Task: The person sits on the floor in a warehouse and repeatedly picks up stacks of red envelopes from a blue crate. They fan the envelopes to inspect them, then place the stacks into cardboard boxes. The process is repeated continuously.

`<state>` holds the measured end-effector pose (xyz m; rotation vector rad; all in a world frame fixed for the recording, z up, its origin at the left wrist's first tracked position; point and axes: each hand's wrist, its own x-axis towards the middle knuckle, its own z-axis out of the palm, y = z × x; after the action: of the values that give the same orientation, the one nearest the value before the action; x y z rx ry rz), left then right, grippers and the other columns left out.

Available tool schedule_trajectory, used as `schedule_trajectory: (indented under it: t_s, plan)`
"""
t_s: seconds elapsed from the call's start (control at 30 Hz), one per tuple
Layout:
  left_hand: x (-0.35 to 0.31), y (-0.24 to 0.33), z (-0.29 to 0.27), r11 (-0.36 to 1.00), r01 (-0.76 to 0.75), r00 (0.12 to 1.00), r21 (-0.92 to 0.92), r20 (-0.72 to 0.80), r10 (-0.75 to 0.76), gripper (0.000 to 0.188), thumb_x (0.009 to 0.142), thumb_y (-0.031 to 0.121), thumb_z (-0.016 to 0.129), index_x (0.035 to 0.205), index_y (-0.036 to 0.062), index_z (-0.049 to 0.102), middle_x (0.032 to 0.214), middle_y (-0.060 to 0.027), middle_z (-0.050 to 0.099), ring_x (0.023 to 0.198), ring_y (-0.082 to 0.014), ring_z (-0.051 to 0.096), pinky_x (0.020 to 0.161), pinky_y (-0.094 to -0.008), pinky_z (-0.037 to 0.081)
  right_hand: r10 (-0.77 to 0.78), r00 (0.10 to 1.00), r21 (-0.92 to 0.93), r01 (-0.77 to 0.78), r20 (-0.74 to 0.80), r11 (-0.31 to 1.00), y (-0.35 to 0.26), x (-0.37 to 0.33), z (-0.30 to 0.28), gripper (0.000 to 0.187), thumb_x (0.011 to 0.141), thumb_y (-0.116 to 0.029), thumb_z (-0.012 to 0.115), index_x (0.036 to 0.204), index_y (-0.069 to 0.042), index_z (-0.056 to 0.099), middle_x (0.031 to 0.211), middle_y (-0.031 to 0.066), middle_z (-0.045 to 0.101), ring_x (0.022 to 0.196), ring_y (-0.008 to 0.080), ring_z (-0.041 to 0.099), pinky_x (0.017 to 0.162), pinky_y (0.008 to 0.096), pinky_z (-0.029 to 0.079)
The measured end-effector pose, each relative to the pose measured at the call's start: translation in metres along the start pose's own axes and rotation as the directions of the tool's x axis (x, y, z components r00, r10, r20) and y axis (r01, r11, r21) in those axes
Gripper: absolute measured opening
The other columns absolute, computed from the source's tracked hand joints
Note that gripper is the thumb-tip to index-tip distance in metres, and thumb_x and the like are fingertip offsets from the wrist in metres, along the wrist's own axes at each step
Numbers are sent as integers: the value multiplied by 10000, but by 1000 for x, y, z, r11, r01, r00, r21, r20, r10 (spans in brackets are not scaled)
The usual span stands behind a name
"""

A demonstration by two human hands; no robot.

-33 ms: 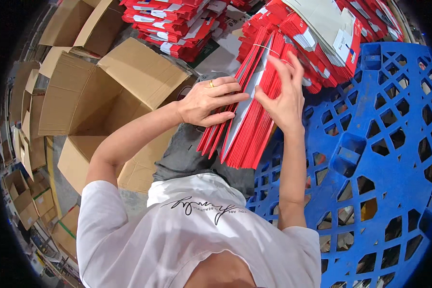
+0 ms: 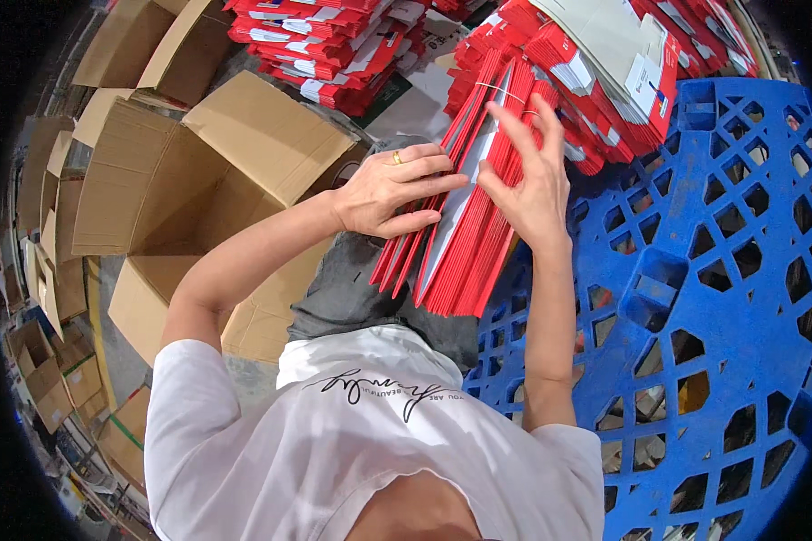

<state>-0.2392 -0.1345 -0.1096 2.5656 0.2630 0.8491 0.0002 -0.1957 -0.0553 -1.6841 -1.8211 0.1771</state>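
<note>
Stands edge-on as a tight, slim bundle of red folders point(image 2: 481, 236), long and narrow, with many thin edges turned upward. Slants from lower left to upper right, with the near end overlapping the grey trousers point(image 2: 334, 288) and the far end right beside a larger pile of red-and-white folders point(image 2: 559, 56). Looks parted lengthwise into two groups: sparser on the left, with separate pointed ends, and thicker on the right, pressed close in even layers. Shows a pale grey-white panel point(image 2: 454, 212) along the gap between. Crossed near the far end by a thin white band point(image 2: 496, 87), spanning that gap.
</note>
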Motion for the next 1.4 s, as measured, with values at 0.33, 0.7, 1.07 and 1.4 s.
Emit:
schedule_trajectory:
  t_s: [0.33, 0.7, 1.07, 1.4]
  plan:
    - [-3, -5, -2, 1000, 10, 1000, -24, 4, -10, 630, 836, 259, 703, 1424, 59, 602, 1322, -148, 616, 1263, -361, 584, 1013, -455, 536, -61, 992, -105, 73, 110, 992, 9, -7, 4, 338, 836, -220, 711, 1169, -217, 766, 1507, 112, 529, 1364, 343, 506, 978, 534, 489]
    - [-6, -10, 1, 997, -8, 1000, -71, -23, 6, 628, 756, 82, 621, 1381, 15, 609, 1324, -174, 622, 1288, -382, 582, 1030, -461, 527, -5, 1000, -155, 5, -4, 988, -1, -1, 21, 357, 797, -426, 839, 937, -131, 693, 1413, 120, 551, 1280, 358, 530, 873, 533, 470]
    - [-5, -11, 4, 997, -21, 999, -72, -47, 18, 614, 730, 71, 634, 1341, 12, 628, 1309, -170, 634, 1283, -381, 595, 1017, -463, 538, 22, 999, -147, -26, -35, 989, 0, 0, 25, 397, 767, -448, 852, 897, -122, 666, 1400, 131, 531, 1302, 375, 492, 923, 567, 445]
    - [4, -17, 1, 994, -103, 995, -27, -15, 103, 430, 787, 163, 646, 1180, -12, 635, 1255, -143, 609, 1205, -342, 594, 916, -433, 554, 84, 996, -95, -80, 37, 992, -5, 6, 11, 292, 676, -249, 815, 867, -101, 650, 1369, 143, 531, 1268, 386, 550, 910, 556, 523]
